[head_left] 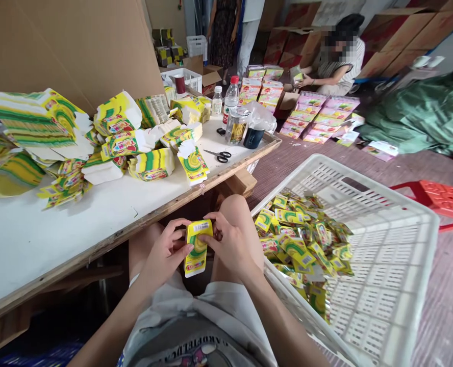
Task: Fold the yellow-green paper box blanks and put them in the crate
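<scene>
Past the printed shirt [180,344], a yellow carton [197,259], clamped by left fingers [182,254] and right fingers [211,241], could be creased by oversqueezing.

Just below the fingers [181,253], lt. grey shorts [232,306]. Further below them, nr the tummy, a grey tee [180,334] w/ dk letters [194,346] & a pinkish pic [208,349]. Arms bare.

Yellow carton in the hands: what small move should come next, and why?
I'd probably have the right hand press the barcode end of the yellow carton flat while the left hand steadies its side: both hands are on the carton, fingers near that end, though whether it's closed I can't tell.
</scene>
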Demonstrator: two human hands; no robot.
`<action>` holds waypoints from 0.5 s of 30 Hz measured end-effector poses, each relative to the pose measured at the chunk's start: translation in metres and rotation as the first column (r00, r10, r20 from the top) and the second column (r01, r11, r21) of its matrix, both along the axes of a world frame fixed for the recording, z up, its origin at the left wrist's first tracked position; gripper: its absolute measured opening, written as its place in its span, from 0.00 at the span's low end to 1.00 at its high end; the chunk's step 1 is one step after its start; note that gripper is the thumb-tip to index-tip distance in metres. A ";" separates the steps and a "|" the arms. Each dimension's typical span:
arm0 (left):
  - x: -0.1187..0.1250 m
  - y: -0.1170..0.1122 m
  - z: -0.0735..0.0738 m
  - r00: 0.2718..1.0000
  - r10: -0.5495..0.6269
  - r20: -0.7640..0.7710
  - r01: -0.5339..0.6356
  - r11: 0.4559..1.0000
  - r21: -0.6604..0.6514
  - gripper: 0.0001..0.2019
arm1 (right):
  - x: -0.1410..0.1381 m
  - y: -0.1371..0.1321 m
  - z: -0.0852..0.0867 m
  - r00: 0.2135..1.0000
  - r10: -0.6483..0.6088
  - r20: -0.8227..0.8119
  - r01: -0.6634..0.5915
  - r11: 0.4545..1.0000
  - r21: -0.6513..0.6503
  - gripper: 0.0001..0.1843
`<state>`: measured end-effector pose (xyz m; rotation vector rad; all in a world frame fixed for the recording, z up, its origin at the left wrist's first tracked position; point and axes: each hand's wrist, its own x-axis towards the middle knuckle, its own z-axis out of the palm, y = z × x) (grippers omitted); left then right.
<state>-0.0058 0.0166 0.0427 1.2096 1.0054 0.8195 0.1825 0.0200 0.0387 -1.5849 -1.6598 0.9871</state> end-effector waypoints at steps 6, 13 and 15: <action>-0.004 0.002 -0.002 0.999 0.021 0.047 -0.021 1.000 -0.009 0.23 | 0.000 -0.002 0.001 0.988 0.018 -0.151 -0.017 1.000 0.009 0.18; 0.003 0.003 0.005 1.000 0.006 -0.013 -0.005 1.000 0.024 0.21 | -0.005 0.003 0.006 1.000 -0.012 0.016 0.013 1.000 -0.023 0.22; 0.003 0.005 0.007 1.000 0.001 -0.030 0.000 1.000 0.020 0.21 | -0.006 0.005 0.008 0.995 -0.014 0.102 0.016 1.000 -0.022 0.21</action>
